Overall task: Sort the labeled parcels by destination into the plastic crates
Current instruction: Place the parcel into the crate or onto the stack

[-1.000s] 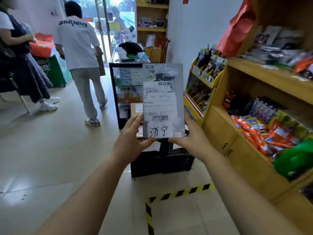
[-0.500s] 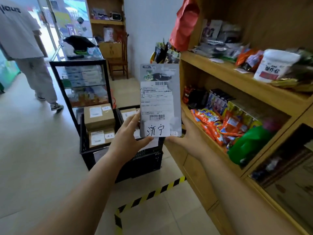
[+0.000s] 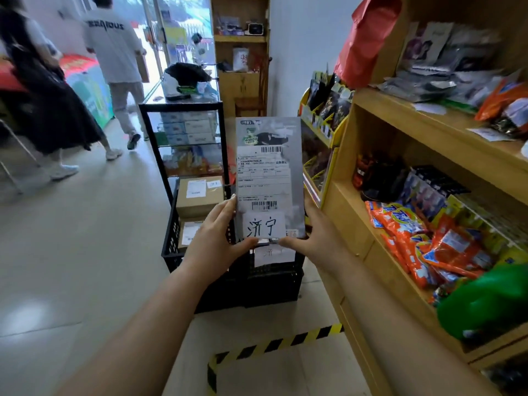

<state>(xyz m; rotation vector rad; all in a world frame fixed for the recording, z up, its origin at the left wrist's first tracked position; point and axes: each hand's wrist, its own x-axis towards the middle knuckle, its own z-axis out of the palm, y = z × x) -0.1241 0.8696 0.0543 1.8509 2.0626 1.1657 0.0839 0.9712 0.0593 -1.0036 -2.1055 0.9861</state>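
I hold a flat grey parcel (image 3: 268, 178) upright in front of me, its shipping label and a handwritten white tag facing me. My left hand (image 3: 217, 238) grips its lower left edge, thumb under the tag. My right hand (image 3: 317, 238) grips the lower right edge. Behind and below the parcel stand black plastic crates (image 3: 257, 284) on the floor. The left crate holds two stacked brown cardboard parcels (image 3: 198, 195) with white labels. A white tag (image 3: 274, 254) hangs on the nearer crate's rim.
A wooden shelf unit (image 3: 400, 252) full of snack packets lines the right side. A black glass display case (image 3: 185, 138) stands behind the crates. Yellow-black tape (image 3: 274, 344) marks the floor. Two people (image 3: 114, 52) stand at the left back near the door.
My view has swung back to the left and the crates sit more centred beneath the parcel. Both hands keep the same hold on the parcel.
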